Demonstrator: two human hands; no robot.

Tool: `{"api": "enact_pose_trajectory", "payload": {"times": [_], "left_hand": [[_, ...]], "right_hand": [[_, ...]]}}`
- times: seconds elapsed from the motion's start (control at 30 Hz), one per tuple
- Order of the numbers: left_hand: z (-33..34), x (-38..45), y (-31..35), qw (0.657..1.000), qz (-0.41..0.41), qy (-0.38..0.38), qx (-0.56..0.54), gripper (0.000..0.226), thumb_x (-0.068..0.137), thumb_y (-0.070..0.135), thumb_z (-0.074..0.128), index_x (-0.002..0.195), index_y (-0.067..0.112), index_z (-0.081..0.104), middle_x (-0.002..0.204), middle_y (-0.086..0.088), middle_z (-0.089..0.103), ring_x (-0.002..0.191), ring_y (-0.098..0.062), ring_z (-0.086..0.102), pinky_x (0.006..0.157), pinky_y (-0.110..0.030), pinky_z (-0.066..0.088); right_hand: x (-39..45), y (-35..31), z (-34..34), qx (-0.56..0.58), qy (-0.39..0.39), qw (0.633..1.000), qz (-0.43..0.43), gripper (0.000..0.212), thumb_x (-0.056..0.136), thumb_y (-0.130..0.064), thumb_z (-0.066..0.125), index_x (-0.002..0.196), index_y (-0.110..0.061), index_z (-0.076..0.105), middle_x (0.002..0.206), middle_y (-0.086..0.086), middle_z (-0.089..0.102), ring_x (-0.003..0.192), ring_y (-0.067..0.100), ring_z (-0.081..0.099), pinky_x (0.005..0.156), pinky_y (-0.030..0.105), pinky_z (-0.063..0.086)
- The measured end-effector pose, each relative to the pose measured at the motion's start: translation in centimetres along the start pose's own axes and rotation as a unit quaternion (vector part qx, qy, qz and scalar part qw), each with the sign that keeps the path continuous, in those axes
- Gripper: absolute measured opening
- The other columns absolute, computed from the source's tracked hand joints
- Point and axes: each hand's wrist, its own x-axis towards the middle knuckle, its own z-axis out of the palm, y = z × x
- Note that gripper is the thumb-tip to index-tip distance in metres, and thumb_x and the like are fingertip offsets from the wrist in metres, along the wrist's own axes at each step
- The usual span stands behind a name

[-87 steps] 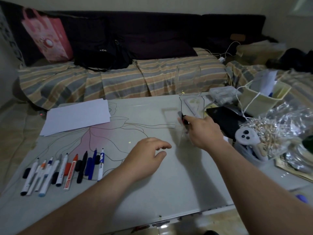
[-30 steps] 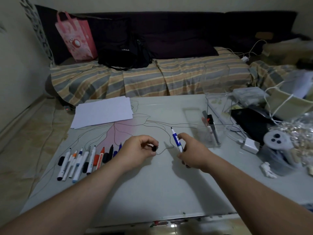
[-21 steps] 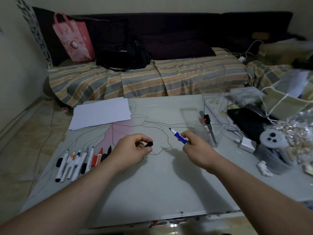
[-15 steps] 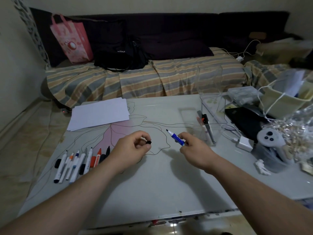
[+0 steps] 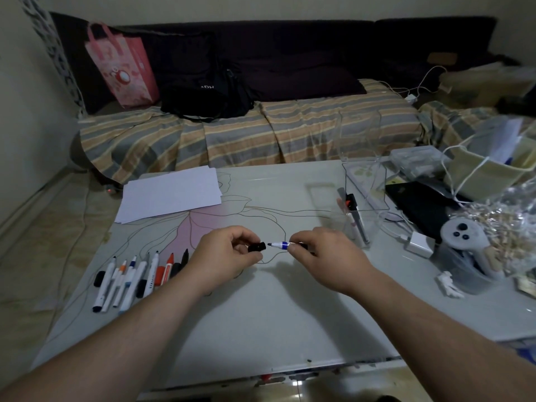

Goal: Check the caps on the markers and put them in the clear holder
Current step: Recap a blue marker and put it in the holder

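Above the counter's (image 5: 261, 329) middle, the left hand (image 5: 223, 253) pinches a small black cap (image 5: 257, 246), its mouth just short of the tip of the blue-banded marker (image 5: 280, 244), pinched in the right hand (image 5: 322, 253). Both look light, stiff and smooth; gripping the barrel near its tip should steady the push-on.

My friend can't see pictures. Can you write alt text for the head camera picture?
Over a table, the left hand pinches a black cap just off the uncapped marker the right hand holds. More markers lie left; clear holder right.
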Motion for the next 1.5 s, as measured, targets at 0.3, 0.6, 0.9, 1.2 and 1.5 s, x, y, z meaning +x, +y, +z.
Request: {"api": "enact_pose_trajectory", "payload": {"times": [0.3,0.6,0.9,1.2,1.5], "left_hand": [[-0.1,-0.4,0.6,0.996,0.060,-0.023,0.061,0.017,0.084,0.033,0.081,0.098,0.041,0.079,0.085,0.014,0.076,0.075,-0.006,0.069,0.069,-0.025,0.056],[1.2,-1.1,2.0,0.995,0.061,0.063,0.046,0.017,0.085,0.018,0.079,0.089,0.034,0.079,0.077,0.017,0.075,0.066,0.007,0.063,0.065,-0.009,0.043],[2.9,-1.3,3.7,0.988,0.111,0.086,0.066,0.006,0.086,0.026,0.076,0.081,0.027,0.074,0.069,0.015,0.070,0.065,0.001,0.061,0.062,-0.010,0.043],[6.8,0.5,7.0,0.987,0.096,0.059,-0.115,0.027,0.090,0.023,0.074,0.116,0.030,0.069,0.091,0.014,0.075,0.076,0.002,0.066,0.075,-0.012,0.050],[9.9,0.2,6.5,0.989,0.141,-0.032,0.018,0.027,0.090,0.018,0.067,0.114,0.030,0.072,0.096,0.015,0.072,0.086,0.000,0.066,0.085,-0.019,0.053]], "right_hand": [[-0.2,-0.5,0.5,-0.040,0.037,0.997,-0.050,0.027,0.097,-0.060,0.049,0.108,-0.042,0.065,0.088,-0.009,0.052,0.087,0.016,0.056,0.070,0.036,0.051],[-0.3,-1.7,0.9,-0.074,0.144,0.982,-0.102,0.017,0.091,-0.050,0.067,0.102,-0.038,0.071,0.088,-0.007,0.056,0.069,0.023,0.062,0.052,0.030,0.042],[0.1,-1.7,-0.1,-0.086,0.072,0.988,-0.101,0.019,0.096,-0.050,0.058,0.100,-0.032,0.060,0.086,-0.017,0.055,0.097,0.016,0.050,0.082,0.042,0.043],[2.3,5.2,-7.4,0.004,0.327,0.945,-0.001,0.009,0.095,-0.021,0.064,0.096,-0.012,0.065,0.090,-0.005,0.052,0.081,0.014,0.047,0.070,0.022,0.025],[3.2,8.9,-5.9,-0.122,0.241,0.960,0.077,0.050,0.098,-0.025,0.058,0.141,-0.035,0.033,0.098,0.007,0.072,0.090,0.036,0.058,0.077,0.050,0.046]]}}
